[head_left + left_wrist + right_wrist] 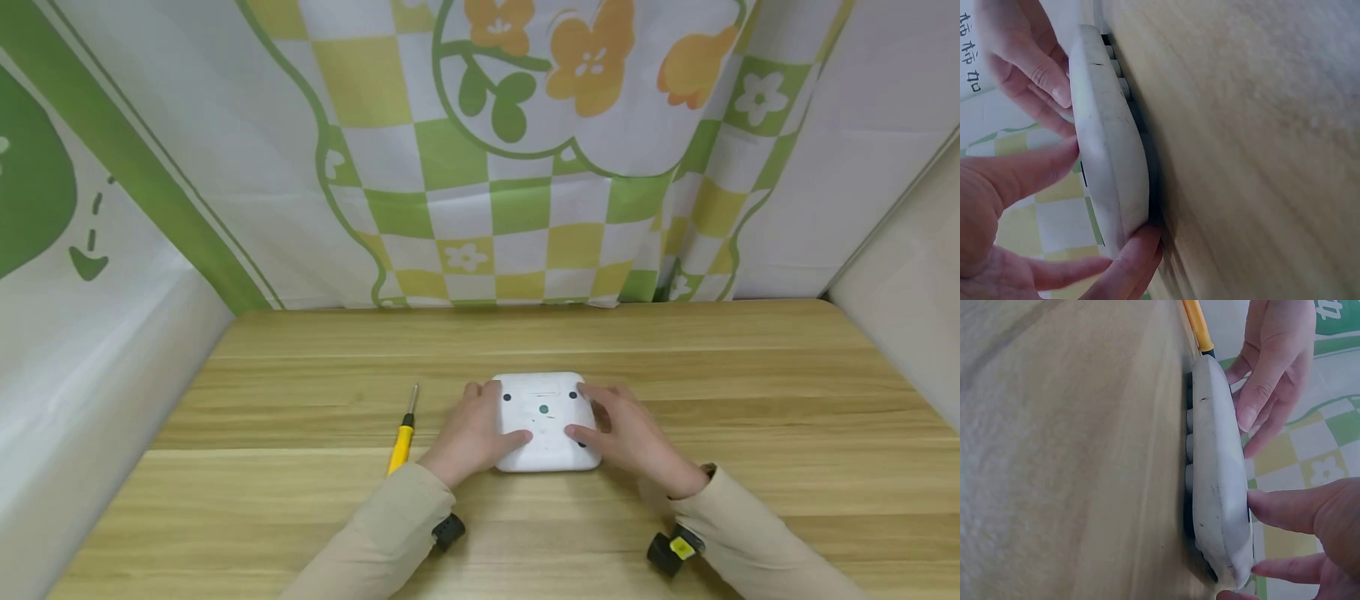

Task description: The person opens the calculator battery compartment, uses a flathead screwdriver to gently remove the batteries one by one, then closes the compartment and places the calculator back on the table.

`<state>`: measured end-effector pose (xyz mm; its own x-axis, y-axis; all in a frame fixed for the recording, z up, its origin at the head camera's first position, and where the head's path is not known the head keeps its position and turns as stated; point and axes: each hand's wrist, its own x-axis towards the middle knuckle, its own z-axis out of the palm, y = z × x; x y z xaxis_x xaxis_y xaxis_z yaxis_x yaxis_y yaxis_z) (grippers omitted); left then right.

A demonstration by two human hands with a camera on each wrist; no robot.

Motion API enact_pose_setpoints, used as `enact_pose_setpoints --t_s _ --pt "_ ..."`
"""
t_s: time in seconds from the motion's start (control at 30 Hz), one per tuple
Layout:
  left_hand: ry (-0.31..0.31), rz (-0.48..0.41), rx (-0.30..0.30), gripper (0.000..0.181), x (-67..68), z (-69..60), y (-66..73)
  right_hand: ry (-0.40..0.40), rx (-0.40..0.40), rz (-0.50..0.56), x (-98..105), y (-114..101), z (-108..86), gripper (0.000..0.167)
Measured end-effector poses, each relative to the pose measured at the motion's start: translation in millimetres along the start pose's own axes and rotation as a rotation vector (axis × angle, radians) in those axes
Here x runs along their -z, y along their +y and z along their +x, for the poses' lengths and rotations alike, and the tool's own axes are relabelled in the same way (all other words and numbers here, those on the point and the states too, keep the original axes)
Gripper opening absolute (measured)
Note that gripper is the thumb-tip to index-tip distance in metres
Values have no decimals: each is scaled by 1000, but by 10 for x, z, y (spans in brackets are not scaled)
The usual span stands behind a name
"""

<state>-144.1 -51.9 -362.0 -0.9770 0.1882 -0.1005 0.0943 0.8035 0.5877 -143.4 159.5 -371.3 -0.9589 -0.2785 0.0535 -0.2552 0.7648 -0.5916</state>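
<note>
A white device with rounded corners, possibly a calculator, lies face down on the table. Its upturned back has small dark round feet and a green dot. In both wrist views, grey keys stick out beneath it toward the tabletop. My left hand grips its left side, thumb on the back and fingers curled round the far edge. On the right side, my right hand holds it with the thumb on the back and fingertips at the far corner. The face with the keys is mostly hidden.
A screwdriver with a yellow handle lies left of my left hand, its metal tip pointing away. The wooden table ends at a patterned curtain at the back. Black bands sit on both wrists.
</note>
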Motion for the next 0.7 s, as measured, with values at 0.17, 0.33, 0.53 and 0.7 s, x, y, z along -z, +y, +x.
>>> enact_pose_setpoints --t_s 0.17,0.33,0.53,0.7 --pt "-18 -2 -13 81 1 -20 2 8 52 -54 4 -50 24 49" --pt "-35 -12 -19 79 -1 -26 -15 32 122 -95 -16 -78 70 45" --pt "-31 5 -32 74 -1 -36 -17 63 232 -94 -61 -46 141 39" --pt "-24 17 -44 73 9 -50 -15 33 272 -82 -50 -42 235 36"
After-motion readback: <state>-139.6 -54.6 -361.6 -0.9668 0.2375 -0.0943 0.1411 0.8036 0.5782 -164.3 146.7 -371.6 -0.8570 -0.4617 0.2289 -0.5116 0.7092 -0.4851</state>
